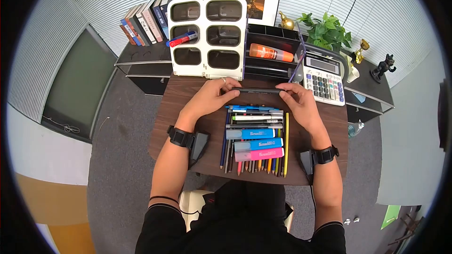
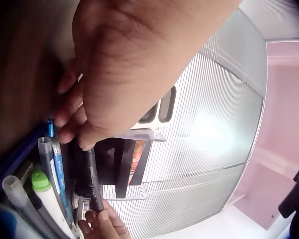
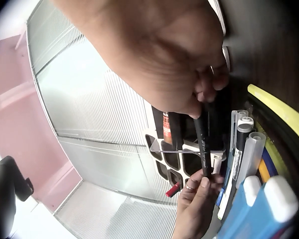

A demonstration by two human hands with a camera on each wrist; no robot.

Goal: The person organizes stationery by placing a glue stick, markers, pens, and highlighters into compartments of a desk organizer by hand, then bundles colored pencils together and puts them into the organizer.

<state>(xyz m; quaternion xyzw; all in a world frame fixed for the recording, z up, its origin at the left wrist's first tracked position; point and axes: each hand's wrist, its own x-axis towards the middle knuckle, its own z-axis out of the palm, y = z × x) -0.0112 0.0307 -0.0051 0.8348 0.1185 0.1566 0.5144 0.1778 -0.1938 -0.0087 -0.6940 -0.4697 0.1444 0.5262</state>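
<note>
A black pen [image 1: 259, 91] lies level between the two hands, just beyond the rows of pens. My left hand [image 1: 209, 98] pinches its left end and my right hand [image 1: 301, 106] pinches its right end. In the left wrist view the pen [image 2: 92, 179] runs from the near left hand [image 2: 124, 74] to the fingers of the right hand [image 2: 105, 224]. Nearest the hands are blue pens [image 1: 254, 108], with a white marker with a green tip [image 1: 256, 119] below. Blue highlighters [image 1: 259, 144] and a pink highlighter [image 1: 266, 154] lie over several pencils [image 1: 286, 141].
A white six-compartment holder [image 1: 203, 33] stands at the back, with red and blue markers [image 1: 182, 39] in one opening. Beside it a black organizer [image 1: 263, 68] holds an orange bottle [image 1: 270, 52]. A calculator [image 1: 325, 79] leans at the right; books [image 1: 146, 23] and a plant [image 1: 325, 30] stand behind.
</note>
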